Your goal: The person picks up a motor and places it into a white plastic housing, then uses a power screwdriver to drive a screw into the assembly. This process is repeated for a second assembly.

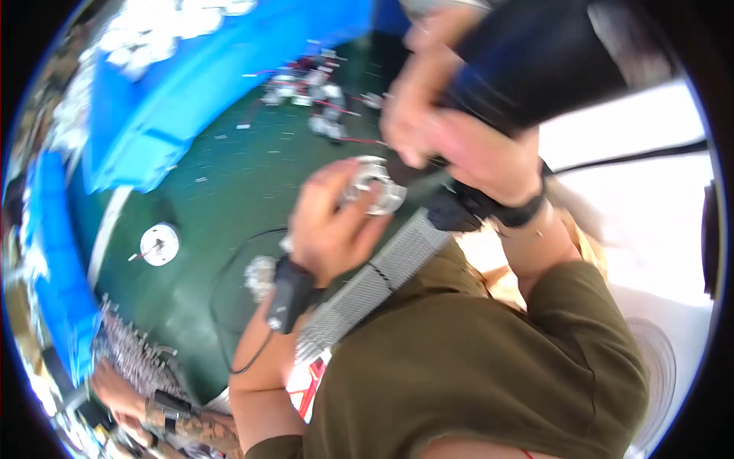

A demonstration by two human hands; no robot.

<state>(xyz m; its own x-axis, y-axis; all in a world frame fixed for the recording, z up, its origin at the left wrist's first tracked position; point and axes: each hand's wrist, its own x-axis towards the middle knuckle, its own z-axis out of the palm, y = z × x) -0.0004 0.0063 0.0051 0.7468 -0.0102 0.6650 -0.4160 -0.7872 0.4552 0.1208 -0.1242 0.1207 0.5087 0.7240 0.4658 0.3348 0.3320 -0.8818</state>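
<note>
My left hand (332, 222), near the middle of the view, closes its fingers around a round white and silvery part (388, 200) with a ring-shaped rim. My right hand (459, 130) grips a large black cylindrical tool (527, 65), whose exact kind is blurred. The narrow dark end of the tool reaches down to the edge of the round part; I cannot tell whether they touch. Dark straps sit on both wrists. Under my left wrist lies a small clear-white part (260, 275), partly covered.
Several small connectors with red wires (313, 88) lie on the green table (222, 183). A white disc (160, 245) rests at left. Blue bins (176, 99) stand at the far left, one heaped with white pieces. Another person's hand (118, 390) is beside a silvery pile (138, 344).
</note>
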